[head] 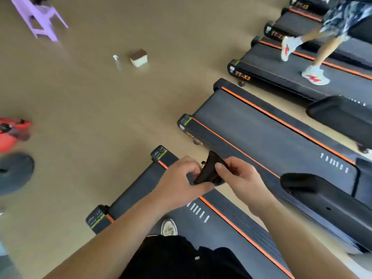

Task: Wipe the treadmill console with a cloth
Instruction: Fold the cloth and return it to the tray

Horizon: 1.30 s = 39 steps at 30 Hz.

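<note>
— Where's the cloth (209,172)?
— Near centre, dark, gripped by left hand (181,178) and right hand (239,176) over the treadmill (132,190).
— The spray bottle (116,61)?
— Eleven o'clock, on the floor (100,107), beside a box (138,57).

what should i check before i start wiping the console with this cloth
1. Hold on the black cloth: ok, left grip and right grip both pinch it.
2. Cloth folded flat: not ok, it is bunched.
3. Console in view: not ok, only treadmill belt and floor show.
4. Belt stopped: cannot tell.
5. Spray bottle close by: not ok, it stands off on the floor.
</note>
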Tool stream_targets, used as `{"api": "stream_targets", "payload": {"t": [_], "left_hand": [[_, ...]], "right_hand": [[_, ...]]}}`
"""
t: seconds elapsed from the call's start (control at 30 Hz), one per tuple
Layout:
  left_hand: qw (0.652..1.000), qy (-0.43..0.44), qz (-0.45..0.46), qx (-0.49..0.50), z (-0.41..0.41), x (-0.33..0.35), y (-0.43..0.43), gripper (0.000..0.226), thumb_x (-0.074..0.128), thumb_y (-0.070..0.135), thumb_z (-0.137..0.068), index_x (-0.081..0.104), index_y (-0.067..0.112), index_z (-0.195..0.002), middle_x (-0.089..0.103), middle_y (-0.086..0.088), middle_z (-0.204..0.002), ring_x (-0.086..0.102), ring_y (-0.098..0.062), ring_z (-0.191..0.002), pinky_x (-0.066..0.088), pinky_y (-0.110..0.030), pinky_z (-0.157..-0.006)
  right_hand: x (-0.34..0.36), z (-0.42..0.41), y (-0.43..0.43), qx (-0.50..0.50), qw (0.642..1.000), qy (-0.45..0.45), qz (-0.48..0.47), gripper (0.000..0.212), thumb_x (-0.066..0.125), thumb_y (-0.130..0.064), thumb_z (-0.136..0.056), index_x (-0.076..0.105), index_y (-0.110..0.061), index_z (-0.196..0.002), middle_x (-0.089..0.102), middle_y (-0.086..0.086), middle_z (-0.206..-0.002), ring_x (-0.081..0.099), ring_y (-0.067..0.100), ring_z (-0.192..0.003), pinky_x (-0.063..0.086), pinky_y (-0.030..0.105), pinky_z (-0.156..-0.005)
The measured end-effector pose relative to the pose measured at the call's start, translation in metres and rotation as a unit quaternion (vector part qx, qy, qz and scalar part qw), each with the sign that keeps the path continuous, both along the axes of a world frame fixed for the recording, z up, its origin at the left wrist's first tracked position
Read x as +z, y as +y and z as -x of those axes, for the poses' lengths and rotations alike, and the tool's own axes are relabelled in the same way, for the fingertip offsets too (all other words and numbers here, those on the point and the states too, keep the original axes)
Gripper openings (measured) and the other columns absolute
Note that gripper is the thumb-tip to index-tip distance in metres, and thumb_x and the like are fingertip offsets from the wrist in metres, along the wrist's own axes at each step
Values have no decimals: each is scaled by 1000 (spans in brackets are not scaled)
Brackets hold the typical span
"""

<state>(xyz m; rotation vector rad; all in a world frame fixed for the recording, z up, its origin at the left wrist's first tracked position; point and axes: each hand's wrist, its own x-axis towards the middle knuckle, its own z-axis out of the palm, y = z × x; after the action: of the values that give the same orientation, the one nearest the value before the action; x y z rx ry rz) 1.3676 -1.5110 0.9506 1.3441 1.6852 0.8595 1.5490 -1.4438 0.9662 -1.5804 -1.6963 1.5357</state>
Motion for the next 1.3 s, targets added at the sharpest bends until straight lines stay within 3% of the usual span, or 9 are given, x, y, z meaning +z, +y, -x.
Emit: {"api": "stream_targets", "payload": {"t": [0.1,0.2,0.4,0.63,0.73,0.9,1.1,1.2,1.3], "left_hand": [[999,15,11,43,66,6,8,39,86,42,-68,50,27,-66,64,6,-82,65,-13,-80,53,-39,-76],[994,-7,30,102,124,9,20,39,91,26,-70,52,21,-71,57,14,-64,50,-3,-52,40,-17,-53],[976,-43,56,208,216,14,58,40,84,9,-78,63,25,-107,70,7,-76,63,-3,-67,50,-21,-65],[954,-35,86,286,314,20,81,22,72,-7,-83,71,11,-95,72,3,-73,64,1,-59,47,-12,-55],[947,12,98,307,364,14,88,24,71,1,-87,75,20,-102,72,9,-86,63,5,-72,43,-3,-65],[938,50,95,331,470,9,112,22,64,11,-94,75,30,-101,71,12,-94,64,-7,-87,46,-16,-77],[931,29,43,360,588,22,176,19,62,15,-96,72,30,-89,72,14,-84,62,-2,-84,43,-8,-68],[933,18,28,357,640,26,215,23,61,14,-96,71,32,-87,72,14,-84,64,-5,-82,46,-12,-68],[934,18,10,358,692,14,260,27,58,11,-96,71,33,-89,72,16,-86,65,-7,-84,50,-21,-74]], "right_hand": [[-4,67,28,50,998,-8,-28,25,60,-35,-99,66,-14,-87,62,14,-81,52,15,-74,43,35,-71],[-2,123,58,63,997,-12,-42,24,58,-32,-101,67,-13,-89,60,5,-76,50,10,-72,41,32,-70],[-1,222,134,144,988,-4,-49,26,54,-11,-98,65,-28,-81,57,3,-71,44,5,-61,37,27,-63],[6,342,213,229,973,-7,-21,26,47,-5,-91,64,-23,-84,49,-17,-56,43,2,-48,34,18,-50],[5,406,241,215,976,1,-17,25,50,-3,-90,61,-22,-76,50,-18,-52,44,2,-52,34,15,-48],[5,520,289,186,981,12,51,22,49,1,-80,68,-10,-79,62,-1,-68,55,22,-73,49,40,-75],[19,625,344,214,972,53,86,10,60,0,-87,66,-9,-85,66,-2,-70,64,8,-65,53,33,-80],[10,669,374,203,976,53,59,14,72,-16,-90,65,-4,-90,68,-2,-75,66,14,-75,56,46,-90],[-9,716,413,163,986,40,-2,4,73,-22,-89,71,-21,-86,74,-5,-74,70,24,-82,55,54,-97]]}}
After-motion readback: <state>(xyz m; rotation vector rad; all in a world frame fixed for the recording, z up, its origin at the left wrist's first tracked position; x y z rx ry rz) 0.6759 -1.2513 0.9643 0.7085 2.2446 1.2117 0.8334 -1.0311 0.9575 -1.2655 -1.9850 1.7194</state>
